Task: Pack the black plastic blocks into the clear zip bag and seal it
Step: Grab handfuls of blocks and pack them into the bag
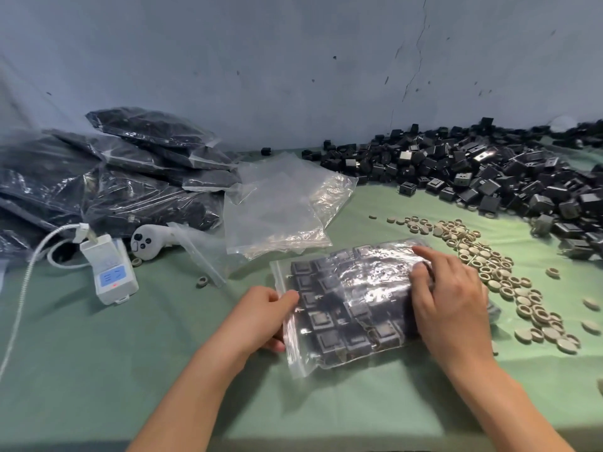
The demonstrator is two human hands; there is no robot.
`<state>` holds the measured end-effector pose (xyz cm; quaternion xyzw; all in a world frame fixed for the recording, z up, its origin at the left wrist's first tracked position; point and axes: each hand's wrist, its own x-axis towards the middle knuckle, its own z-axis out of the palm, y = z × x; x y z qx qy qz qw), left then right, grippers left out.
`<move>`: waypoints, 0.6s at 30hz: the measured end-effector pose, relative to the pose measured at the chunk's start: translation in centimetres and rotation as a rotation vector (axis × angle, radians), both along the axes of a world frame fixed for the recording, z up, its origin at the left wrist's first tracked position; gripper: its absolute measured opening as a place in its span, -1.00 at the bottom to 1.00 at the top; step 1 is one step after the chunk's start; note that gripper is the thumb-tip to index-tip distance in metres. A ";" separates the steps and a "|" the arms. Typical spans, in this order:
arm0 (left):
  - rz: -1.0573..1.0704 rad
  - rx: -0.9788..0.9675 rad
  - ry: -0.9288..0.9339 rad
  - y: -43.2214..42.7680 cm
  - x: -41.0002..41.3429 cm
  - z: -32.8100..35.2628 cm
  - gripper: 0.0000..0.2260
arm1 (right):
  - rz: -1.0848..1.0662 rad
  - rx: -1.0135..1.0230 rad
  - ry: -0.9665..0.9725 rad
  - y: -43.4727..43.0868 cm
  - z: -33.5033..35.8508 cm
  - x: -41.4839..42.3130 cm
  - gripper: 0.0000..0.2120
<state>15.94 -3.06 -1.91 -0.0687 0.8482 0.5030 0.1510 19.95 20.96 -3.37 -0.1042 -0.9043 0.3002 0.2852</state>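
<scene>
A clear zip bag (346, 308) filled with rows of black plastic blocks lies flat on the green table in front of me, its zip edge facing left. My left hand (261, 313) pinches that zip edge between thumb and fingers. My right hand (447, 298) lies on top of the bag's right side, fingers spread and pressing down. A large heap of loose black blocks (483, 177) covers the table at the back right.
Empty clear bags (277, 203) lie behind the packed one. Filled bags (130, 177) are stacked at the left. A white device with cable (109, 272) and a white controller (148, 241) sit at left. Several beige round caps (509, 282) are scattered right of my hand.
</scene>
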 end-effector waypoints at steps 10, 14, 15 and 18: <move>0.111 0.516 0.135 2.6 1.1 4.2 -0.83 | 0.038 -0.091 0.065 -3.2 0.6 -1.0 -0.50; 0.125 0.437 0.359 2.2 -0.7 9.7 -0.76 | 0.025 -0.388 0.276 -4.3 1.7 -2.5 -0.50; 0.121 0.399 0.419 1.9 -1.2 11.3 -0.77 | 0.001 -0.425 0.301 -4.7 1.8 -2.7 -0.51; 0.192 0.293 0.586 0.2 -3.6 16.4 -0.75 | -0.016 -0.488 0.253 -6.7 1.6 -3.4 -0.48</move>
